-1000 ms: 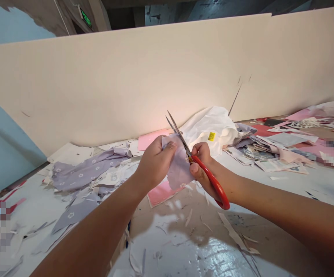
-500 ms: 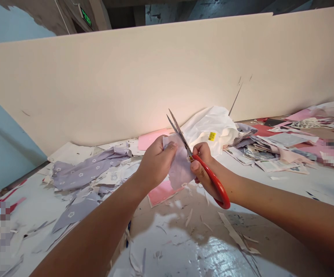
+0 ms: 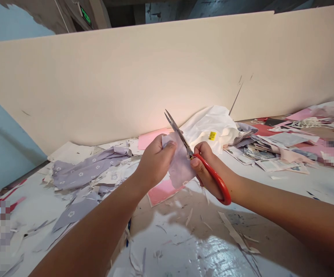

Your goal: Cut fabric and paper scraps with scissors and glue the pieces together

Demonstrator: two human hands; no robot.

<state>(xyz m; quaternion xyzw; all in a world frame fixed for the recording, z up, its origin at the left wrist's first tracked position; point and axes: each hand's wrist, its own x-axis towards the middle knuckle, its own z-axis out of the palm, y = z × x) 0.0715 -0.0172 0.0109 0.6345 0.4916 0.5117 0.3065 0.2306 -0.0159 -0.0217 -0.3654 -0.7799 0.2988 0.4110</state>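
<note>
My left hand (image 3: 154, 161) pinches the top edge of a small pale lilac paper piece (image 3: 180, 163), held up over the table. My right hand (image 3: 205, 169) grips red-handled scissors (image 3: 194, 156), fingers through the red loop. The steel blades point up and away, nearly together, running along the paper's right edge. Both hands sit close together at the middle of the view.
The white table (image 3: 184, 246) is littered with paper scraps. Lilac flowered strips (image 3: 88, 169) lie at the left, a pink sheet (image 3: 162, 191) under my hands, crumpled white paper (image 3: 210, 129) behind them, and mixed cuttings (image 3: 273, 152) at the right. A tall beige board (image 3: 143, 77) walls the back.
The scissor blades have closed further along the paper's edge and tilted slightly left. My right hand has risen a little. The left hand has barely moved.
</note>
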